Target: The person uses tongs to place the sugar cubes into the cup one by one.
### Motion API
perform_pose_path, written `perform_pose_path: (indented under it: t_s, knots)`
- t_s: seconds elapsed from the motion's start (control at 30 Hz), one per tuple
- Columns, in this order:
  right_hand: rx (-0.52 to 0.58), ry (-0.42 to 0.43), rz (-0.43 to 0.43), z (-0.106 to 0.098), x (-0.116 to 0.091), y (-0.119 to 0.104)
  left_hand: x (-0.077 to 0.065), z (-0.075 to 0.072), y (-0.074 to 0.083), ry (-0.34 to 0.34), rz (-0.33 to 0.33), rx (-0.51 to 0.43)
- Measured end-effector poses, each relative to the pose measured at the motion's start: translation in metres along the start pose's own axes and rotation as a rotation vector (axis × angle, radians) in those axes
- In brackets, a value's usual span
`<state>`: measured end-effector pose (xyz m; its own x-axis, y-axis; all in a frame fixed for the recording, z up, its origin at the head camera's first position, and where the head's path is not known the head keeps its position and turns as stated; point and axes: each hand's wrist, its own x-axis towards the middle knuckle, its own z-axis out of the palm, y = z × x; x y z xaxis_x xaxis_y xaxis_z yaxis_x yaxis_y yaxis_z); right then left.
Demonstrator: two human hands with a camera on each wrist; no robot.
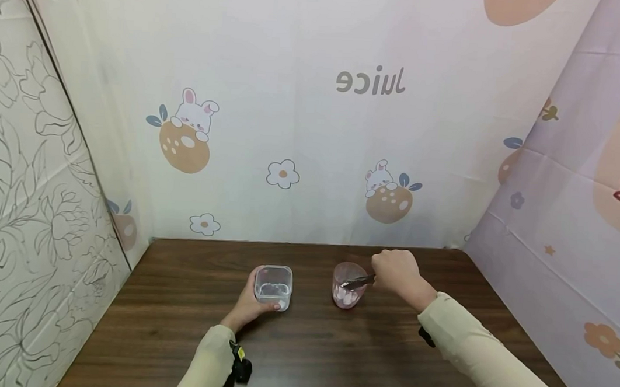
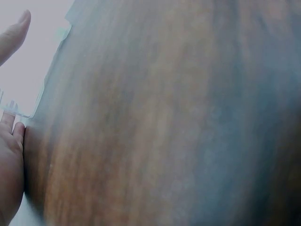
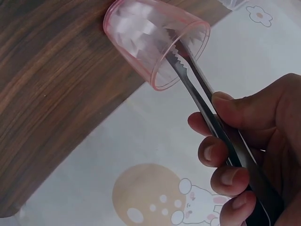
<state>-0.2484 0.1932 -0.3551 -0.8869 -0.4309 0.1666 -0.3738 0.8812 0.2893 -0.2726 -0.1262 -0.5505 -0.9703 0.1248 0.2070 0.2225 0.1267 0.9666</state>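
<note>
My left hand point(image 1: 247, 307) grips a clear square plastic container point(image 1: 275, 275) at its left side, thumb along the near wall. A small white piece point(image 1: 282, 304) shows in its near right corner. To the right stands a pink transparent cup point(image 1: 339, 272), partly filled with white pieces point(image 1: 345, 298). My right hand point(image 1: 397, 274) holds dark metal tongs point(image 1: 359, 282), whose serrated tips reach inside the cup. In the right wrist view, the fingers curl round the tongs point(image 3: 207, 109). Whether the tips pinch a piece cannot be told. The left wrist view catches only part of the container point(image 2: 35, 66).
Both vessels are on a dark wood-grain table point(image 1: 302, 351). A printed white curtain point(image 1: 313, 129) hangs along its back edge, with more printed cloth at the left point(image 1: 31, 190) and right point(image 1: 568, 189) sides.
</note>
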Motion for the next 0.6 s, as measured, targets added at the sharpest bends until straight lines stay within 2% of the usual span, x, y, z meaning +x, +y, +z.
perform_pose_path:
  t_s: [0.13, 0.33, 0.47, 0.6]
  knots:
    - [0.006, 0.028, 0.005, -0.006, 0.001, 0.000, 0.000, 0.000, -0.001, 0.007, 0.010, 0.001]
    - [0.000, 0.129, -0.004, -0.019, 0.008, -0.002, -0.001, 0.000, 0.003, 0.001, 0.004, -0.005]
    - [0.010, 0.141, -0.010, -0.027, 0.013, -0.007, -0.004, -0.001, 0.014, -0.019, 0.011, -0.039]
    - [0.017, 0.128, -0.007, -0.035, 0.019, -0.013, -0.008, -0.001, 0.029, -0.039, -0.011, -0.051]
